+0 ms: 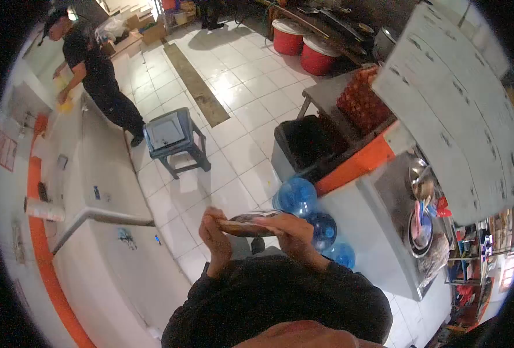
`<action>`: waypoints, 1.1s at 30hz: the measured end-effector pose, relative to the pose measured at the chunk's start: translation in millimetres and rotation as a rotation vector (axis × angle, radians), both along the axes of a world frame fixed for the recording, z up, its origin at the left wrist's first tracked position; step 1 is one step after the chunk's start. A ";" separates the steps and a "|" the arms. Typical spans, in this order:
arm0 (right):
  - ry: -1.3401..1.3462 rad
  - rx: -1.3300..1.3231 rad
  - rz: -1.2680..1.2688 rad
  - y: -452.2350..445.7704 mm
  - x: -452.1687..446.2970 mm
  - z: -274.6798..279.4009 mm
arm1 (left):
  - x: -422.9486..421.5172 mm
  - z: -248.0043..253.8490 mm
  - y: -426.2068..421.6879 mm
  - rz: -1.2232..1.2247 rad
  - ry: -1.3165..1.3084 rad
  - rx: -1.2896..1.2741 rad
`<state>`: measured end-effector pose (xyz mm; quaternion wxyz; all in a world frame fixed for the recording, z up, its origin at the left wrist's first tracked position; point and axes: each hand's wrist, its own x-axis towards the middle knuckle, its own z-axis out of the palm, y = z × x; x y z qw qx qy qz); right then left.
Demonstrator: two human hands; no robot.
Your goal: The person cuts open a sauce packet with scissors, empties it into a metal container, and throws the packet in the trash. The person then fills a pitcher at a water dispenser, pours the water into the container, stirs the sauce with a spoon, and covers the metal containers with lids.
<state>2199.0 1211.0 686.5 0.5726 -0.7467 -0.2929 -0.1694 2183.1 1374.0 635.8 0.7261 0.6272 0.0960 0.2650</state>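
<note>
The item [246, 226] has a dark brown body with a pale, streaked upper face. Its long axis runs from left to right across the front of the person's body, nearly level in the view. One end points toward the left hand [215, 238] and the other toward the right hand [294, 235]; which end is its front cannot be told.

The item lies between the two hands, in front of the dark-sleeved body and above the tiled floor [242, 142]. The left hand is closed on its left end, with the fingers bent around the edge. The right hand is closed on its right end, fingers reaching over the pale face, so that end is partly hidden. Both hands are open only as far as the item's thickness.

Blue jugs [298, 197] stand on the floor just beyond and to the right of the right hand. Farther ahead, to the left, is a grey stool [196, 152] bearing a flat grey box [165, 131]. White freezers [115, 264] line the left side. On the right, a desk [349, 226] carries metal bowls [422, 181] and a basin [420, 238]. Beyond it are a black bin [304, 142], a red sack [364, 101] and red buckets [318, 56]. Another person [97, 72] in dark clothes stands at the far left.
</note>
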 end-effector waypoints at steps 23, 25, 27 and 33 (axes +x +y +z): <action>-0.328 -0.164 -0.526 18.3 562.7 -21.4 | 641.4 52.3 25.5 -0.580 -0.802 1.025; -0.145 -0.083 -0.400 10.8 595.2 -30.6 | 683.8 57.3 23.2 -0.614 -0.815 1.014; -0.178 -0.025 -0.353 13.6 647.0 -21.3 | 720.2 58.3 25.9 -0.574 -0.817 1.025; -0.210 0.147 -0.171 45.6 775.9 -18.2 | 814.3 75.6 59.4 -0.484 -0.682 1.159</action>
